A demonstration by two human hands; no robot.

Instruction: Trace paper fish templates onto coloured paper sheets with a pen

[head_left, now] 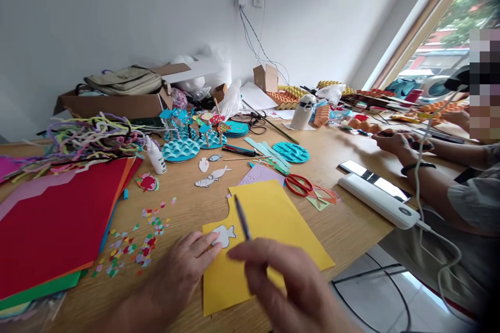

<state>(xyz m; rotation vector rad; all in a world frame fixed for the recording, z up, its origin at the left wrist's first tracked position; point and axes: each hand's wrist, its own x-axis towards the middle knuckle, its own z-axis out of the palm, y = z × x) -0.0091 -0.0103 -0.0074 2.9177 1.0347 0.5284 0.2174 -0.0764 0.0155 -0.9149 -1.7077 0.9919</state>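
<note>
Wooden table [187, 205] fills most of the view. Co-worker [474, 197] at its right side, both hands over the tabletop, well apart from the wearer's. Cardboard box [113, 106] at the back left, beige bag on top. Stack of coloured sheets [58, 229] at left, red uppermost; heap of fuzzy stems [94, 135] behind it.

Yellow sheet [281, 234] lies front and centre, top-left corner cut away, overlapping a lilac sheet [261, 174]. Right hand [289, 281] is above the yellow sheet, thumb and fingers closed on a pen, slightly blurred. Left hand [191, 257] lies at the sheet's left edge, palm down, not clamped on anything; fingertips on the left end of the white fish cut-out.

White device [377, 200] with cable at right, beside a phone. Red-handled scissors [300, 185] just right of the lilac sheet. Glue bottle [155, 157] upright, near the stems. Pen [242, 218] tilted, far end pointing up and away. Fish cut-out [225, 237] flat on yellow, near the notch. Paper bits [151, 243] scattered left of the left hand.
</note>
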